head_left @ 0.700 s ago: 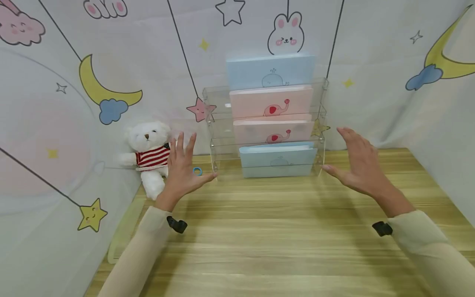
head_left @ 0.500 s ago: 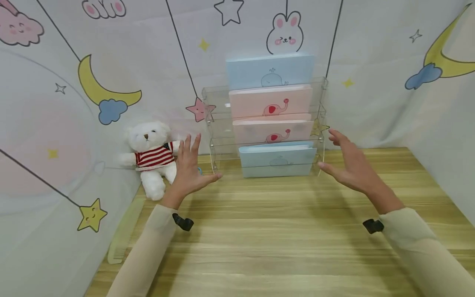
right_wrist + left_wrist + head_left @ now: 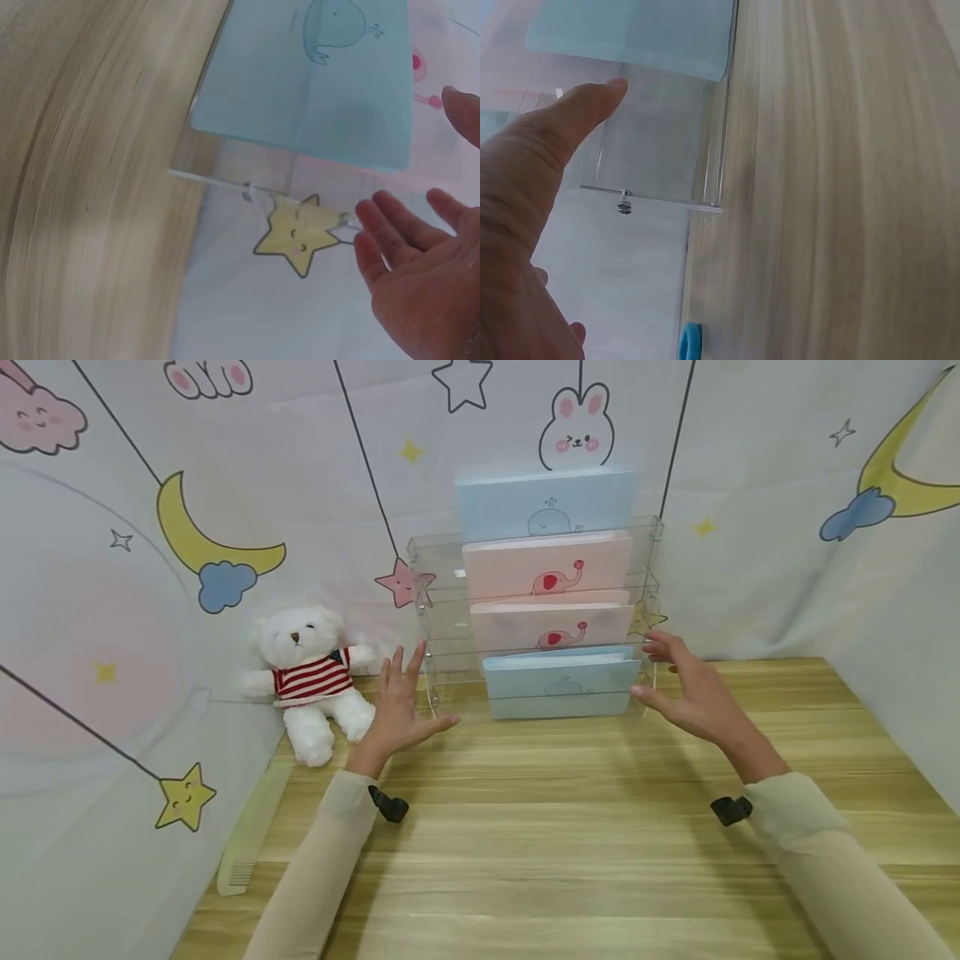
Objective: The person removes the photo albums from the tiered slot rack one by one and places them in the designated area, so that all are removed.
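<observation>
A clear acrylic tiered rack (image 3: 450, 668) stands at the back of the table, holding blue and pink folders in its tiers. The front blue folder (image 3: 561, 685) bears a whale, and a pink folder (image 3: 551, 620) behind it shows a red elephant. At the rack's left end is my left hand (image 3: 397, 714), fingers spread and thumb out, holding nothing. My right hand (image 3: 693, 693) is beside the right end, its fingers slightly bent near the side panel. In the right wrist view, the right fingertips (image 3: 367, 210) overlap the panel's edge.
To the left, a white teddy bear (image 3: 307, 685) in a striped shirt leans by the wall cloth. A pale comb (image 3: 251, 831) lies along the table's left edge. In the left wrist view, a blue ring (image 3: 691, 342) sits near the rack. Printed cloth hangs behind and on both sides.
Both hands have moved inward, the left one rightward and the right one leftward, closer to the rack's ends. The rack and folders have stayed in place.
</observation>
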Demonstrator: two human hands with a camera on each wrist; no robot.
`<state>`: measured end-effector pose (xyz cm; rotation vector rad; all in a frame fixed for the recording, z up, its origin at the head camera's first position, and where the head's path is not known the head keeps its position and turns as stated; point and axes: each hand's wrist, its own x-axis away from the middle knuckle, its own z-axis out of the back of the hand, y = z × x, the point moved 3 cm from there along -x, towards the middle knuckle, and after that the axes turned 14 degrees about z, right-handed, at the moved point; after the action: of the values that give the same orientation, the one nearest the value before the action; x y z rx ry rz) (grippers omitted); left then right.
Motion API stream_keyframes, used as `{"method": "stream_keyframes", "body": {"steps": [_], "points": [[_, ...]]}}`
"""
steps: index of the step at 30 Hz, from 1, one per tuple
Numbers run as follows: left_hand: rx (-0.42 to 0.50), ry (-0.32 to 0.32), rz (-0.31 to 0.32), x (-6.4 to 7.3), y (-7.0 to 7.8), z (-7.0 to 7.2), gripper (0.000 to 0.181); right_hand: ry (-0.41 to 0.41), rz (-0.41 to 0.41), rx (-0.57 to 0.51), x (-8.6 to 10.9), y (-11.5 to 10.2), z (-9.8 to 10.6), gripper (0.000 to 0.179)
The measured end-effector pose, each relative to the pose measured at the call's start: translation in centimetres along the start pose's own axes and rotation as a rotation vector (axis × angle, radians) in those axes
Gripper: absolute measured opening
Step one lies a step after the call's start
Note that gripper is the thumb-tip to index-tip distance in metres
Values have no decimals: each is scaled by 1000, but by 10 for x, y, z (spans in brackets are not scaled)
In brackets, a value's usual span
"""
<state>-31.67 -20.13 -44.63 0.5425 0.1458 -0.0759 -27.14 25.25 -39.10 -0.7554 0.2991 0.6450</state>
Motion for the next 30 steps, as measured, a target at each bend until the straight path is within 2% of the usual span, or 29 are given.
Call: {"method": "stream_keyframes", "body": {"steps": [8,11,14,19,25,30], "points": [[52,-8,-25,-5,-1,-10,139,6,24,-46,-5,4,-8,77],[113,-3,-66,-8,-1,-15,141,8,38,-63,-6,4,-10,75],[203,-33,-73,-9,-1,-21,141,14,42,-99,-6,7,-12,71],[288,-86,13,-8,0,-29,142,16,44,-200,-7,14,-18,65],[305,-74,55,-9,0,-35,139,30,46,-251,-9,21,-24,54],[314,-62,94,-7,-1,-38,138,54,26,-335,-10,25,-28,49]]}}
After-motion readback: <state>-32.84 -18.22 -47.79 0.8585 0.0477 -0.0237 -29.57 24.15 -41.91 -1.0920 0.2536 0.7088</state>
